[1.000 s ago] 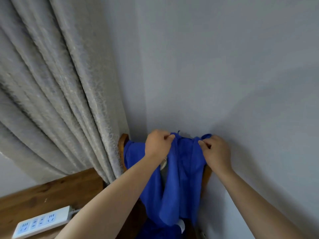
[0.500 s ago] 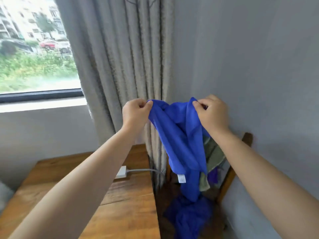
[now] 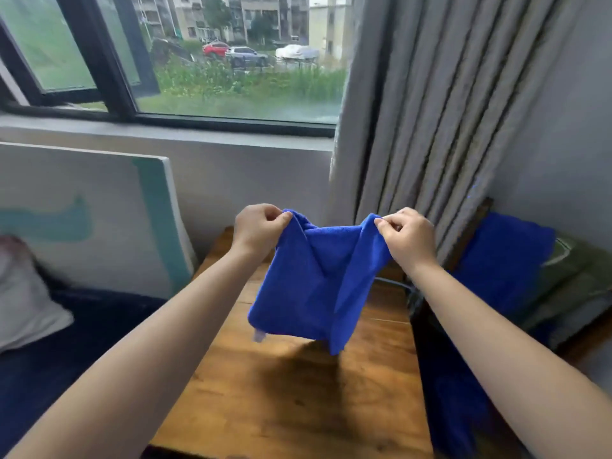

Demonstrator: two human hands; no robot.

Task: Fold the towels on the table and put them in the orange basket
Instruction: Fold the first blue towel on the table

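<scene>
A blue towel [image 3: 314, 286] hangs in the air above the wooden table [image 3: 298, 402], sagging in the middle between its two upper corners. My left hand [image 3: 256, 228] pinches the left corner and my right hand [image 3: 405, 236] pinches the right corner. The towel's lower edge, with a small white label, dangles just over the tabletop. More blue towels [image 3: 496, 263] lie draped over a chair to the right of the table. No orange basket is in view.
A grey curtain [image 3: 430, 111] hangs behind the table at the right, beside a window [image 3: 215, 61]. A bed with a dark blue cover [image 3: 66, 342] and a pillow [image 3: 23, 299] lies to the left. A white panel [image 3: 99, 220] leans under the sill.
My view has swung left from the chair in the corner to the table. Both hands carried the blue towel off the chair, over the table, and moved apart, spreading it.
</scene>
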